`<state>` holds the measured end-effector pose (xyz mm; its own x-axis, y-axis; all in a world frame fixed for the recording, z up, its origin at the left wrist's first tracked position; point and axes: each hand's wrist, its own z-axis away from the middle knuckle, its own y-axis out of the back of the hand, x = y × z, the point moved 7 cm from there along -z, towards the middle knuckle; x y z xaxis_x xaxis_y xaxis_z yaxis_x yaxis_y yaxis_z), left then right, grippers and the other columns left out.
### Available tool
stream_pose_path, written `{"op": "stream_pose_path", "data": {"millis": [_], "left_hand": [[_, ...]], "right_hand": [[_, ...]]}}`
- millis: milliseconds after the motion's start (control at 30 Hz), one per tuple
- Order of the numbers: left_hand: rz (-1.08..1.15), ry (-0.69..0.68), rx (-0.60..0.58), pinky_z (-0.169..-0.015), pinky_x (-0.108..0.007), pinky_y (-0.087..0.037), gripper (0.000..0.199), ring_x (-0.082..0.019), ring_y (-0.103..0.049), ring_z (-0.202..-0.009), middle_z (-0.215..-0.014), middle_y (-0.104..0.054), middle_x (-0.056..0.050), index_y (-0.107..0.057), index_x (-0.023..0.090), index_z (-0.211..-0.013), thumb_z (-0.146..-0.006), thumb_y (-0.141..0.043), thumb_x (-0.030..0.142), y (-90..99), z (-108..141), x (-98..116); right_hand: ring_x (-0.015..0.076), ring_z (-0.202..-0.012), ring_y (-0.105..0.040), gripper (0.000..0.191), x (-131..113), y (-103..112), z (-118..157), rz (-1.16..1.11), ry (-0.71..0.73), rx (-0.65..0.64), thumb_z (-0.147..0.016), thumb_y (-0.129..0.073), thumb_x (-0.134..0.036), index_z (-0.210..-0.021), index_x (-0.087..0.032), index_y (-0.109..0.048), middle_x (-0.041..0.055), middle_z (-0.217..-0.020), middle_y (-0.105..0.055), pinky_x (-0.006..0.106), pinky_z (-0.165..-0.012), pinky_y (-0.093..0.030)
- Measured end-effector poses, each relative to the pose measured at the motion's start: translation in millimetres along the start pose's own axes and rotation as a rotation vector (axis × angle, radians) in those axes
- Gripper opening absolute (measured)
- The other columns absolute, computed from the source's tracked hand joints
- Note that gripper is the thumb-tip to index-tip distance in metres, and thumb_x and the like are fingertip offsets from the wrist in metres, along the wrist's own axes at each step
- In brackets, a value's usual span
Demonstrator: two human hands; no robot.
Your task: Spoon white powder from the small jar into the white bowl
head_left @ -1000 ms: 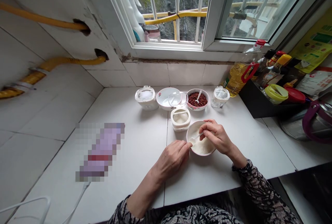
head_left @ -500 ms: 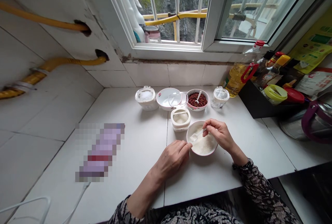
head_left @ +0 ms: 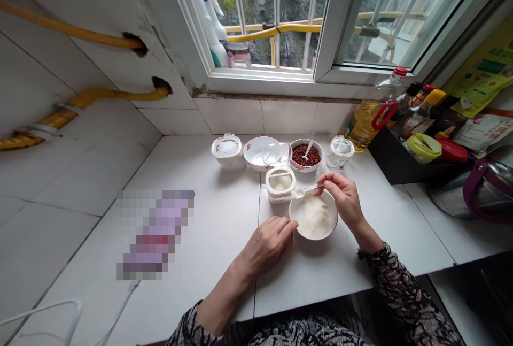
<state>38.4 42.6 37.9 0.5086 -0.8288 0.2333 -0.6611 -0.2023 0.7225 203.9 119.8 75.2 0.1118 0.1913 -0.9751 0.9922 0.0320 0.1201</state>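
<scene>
My right hand [head_left: 342, 200] pinches the handle of a small white spoon [head_left: 298, 193]. The spoon's bowl hangs between a square lidded jar [head_left: 280, 185] and a round bowl [head_left: 335, 224] with a pinkish rim. A heap of off-white granules [head_left: 317, 214] fills much of that bowl. My left hand [head_left: 269, 243] rests on the counter with its fingers curled; thumb and fingertips close on the bowl's left rim. The jar's clear lid stands flipped up behind it, and pale grains show inside.
Behind stand a jar of white grains [head_left: 227, 152], a white flowered bowl [head_left: 255, 154], a bowl of dark red peppercorns [head_left: 306, 154] with a spoon, and a clear jar [head_left: 340, 151]. An oil bottle [head_left: 366, 116] and a black condiment box [head_left: 390, 159] are right; a blurred purple object [head_left: 160, 233] lies left.
My right hand has raised the spoon out of the bowl and moved it back toward the jar. The granules now form a taller heap. My left hand keeps its place at the rim.
</scene>
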Motion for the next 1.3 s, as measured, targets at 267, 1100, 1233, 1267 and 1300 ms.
{"op": "stream_pose_path", "data": {"millis": [267, 1100, 1233, 1267, 1300], "left_hand": [[-0.002, -0.006, -0.002, -0.059, -0.029, -0.046, 0.019, -0.017, -0.055, -0.063, -0.074, -0.058, -0.003, -0.054, 0.014, -0.101, -0.097, -0.038, 0.005, -0.6, -0.8, 0.1], [0.002, 0.014, -0.027, -0.059, -0.029, -0.048, 0.02, -0.016, -0.056, -0.064, -0.075, -0.061, -0.003, -0.055, 0.016, -0.101, -0.099, -0.037, 0.007, 0.4, 0.8, -1.3], [0.012, 0.014, -0.022, -0.06, -0.029, -0.049, 0.019, -0.017, -0.058, -0.065, -0.076, -0.062, -0.004, -0.055, 0.015, -0.102, -0.099, -0.038, 0.007, 0.4, 1.7, -1.5], [0.016, 0.015, -0.021, -0.061, -0.029, -0.049, 0.019, -0.017, -0.058, -0.065, -0.076, -0.062, -0.004, -0.055, 0.015, -0.103, -0.099, -0.038, 0.007, 0.2, 2.1, -1.7], [0.019, 0.015, -0.019, -0.061, -0.029, -0.049, 0.019, -0.017, -0.058, -0.065, -0.076, -0.062, -0.004, -0.055, 0.015, -0.103, -0.099, -0.038, 0.007, 0.2, 2.4, -1.8]], "right_hand": [[0.0198, -0.081, -0.07, 0.017, -29.0, -31.4, 3.2, 0.497, 0.534, -0.032, -0.097, -0.047, -0.016, -0.101, -0.021, -0.063, 0.0049, -0.086, -0.076, 0.044, -0.095, -0.05], [0.0156, -0.062, -0.059, 0.021, -6.8, -31.1, 20.6, 0.753, 0.599, -0.344, -0.088, -0.044, -0.007, -0.088, -0.02, -0.06, -0.0006, -0.072, -0.069, 0.042, -0.096, -0.042], [0.0154, -0.064, -0.06, 0.022, -6.4, -34.5, 24.8, 0.631, 0.536, -0.433, -0.088, -0.043, -0.006, -0.087, -0.021, -0.059, -0.0025, -0.069, -0.068, 0.042, -0.097, -0.043], [0.0153, -0.064, -0.061, 0.023, -6.5, -34.7, 25.4, 0.608, 0.526, -0.445, -0.089, -0.042, -0.006, -0.087, -0.022, -0.059, -0.0028, -0.069, -0.068, 0.043, -0.098, -0.042], [0.0151, -0.063, -0.061, 0.024, -6.4, -34.7, 25.7, 0.59, 0.516, -0.453, -0.089, -0.042, -0.006, -0.087, -0.022, -0.059, -0.0033, -0.068, -0.067, 0.043, -0.099, -0.042]]}}
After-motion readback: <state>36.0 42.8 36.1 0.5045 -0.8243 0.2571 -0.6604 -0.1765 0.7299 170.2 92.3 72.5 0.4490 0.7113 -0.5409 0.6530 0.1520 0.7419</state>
